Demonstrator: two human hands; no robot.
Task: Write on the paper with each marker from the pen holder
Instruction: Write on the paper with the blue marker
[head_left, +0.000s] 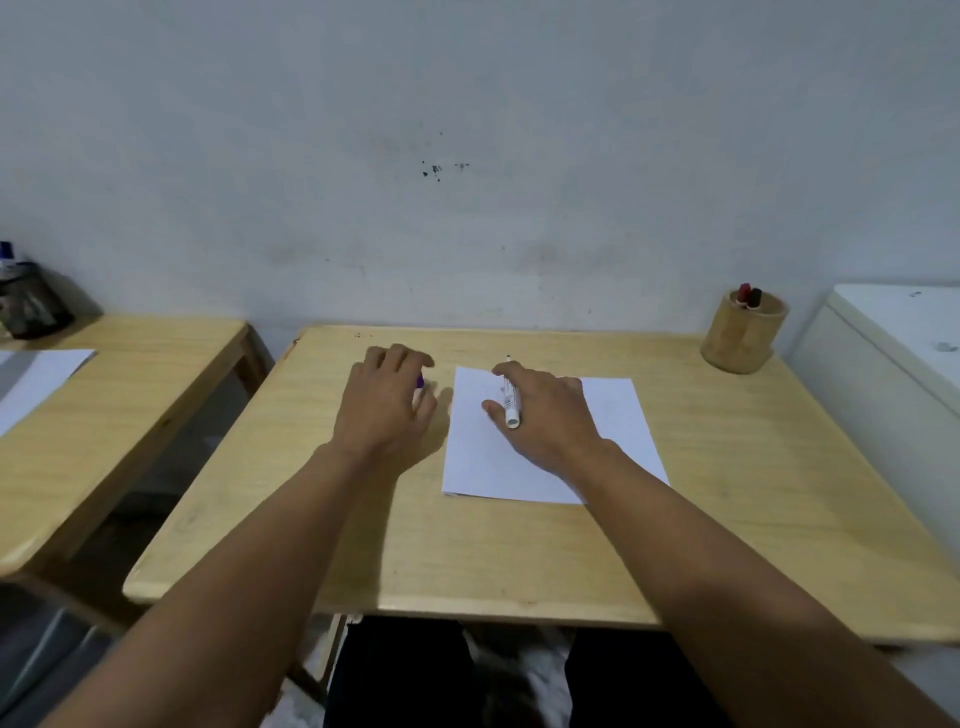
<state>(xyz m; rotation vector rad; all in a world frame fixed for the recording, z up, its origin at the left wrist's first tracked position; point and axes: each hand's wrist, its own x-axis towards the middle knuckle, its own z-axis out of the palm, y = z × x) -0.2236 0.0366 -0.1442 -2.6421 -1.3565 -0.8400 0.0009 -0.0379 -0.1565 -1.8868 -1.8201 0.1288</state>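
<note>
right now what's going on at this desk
A person sits at a wooden desk with a white marker uncapped in the right hand, over a blank sheet of paper. The left hand rests beside the sheet, holding what looks like the purple cap. Two more markers stand in the wooden pen holder at the far right corner.

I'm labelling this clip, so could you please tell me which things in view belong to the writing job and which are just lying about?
Job:
- paper
- marker in right hand
- purple cap at left hand
- pen holder with red and black markers

Lying about:
- second sheet on side table
- dark container
- white cabinet
</note>
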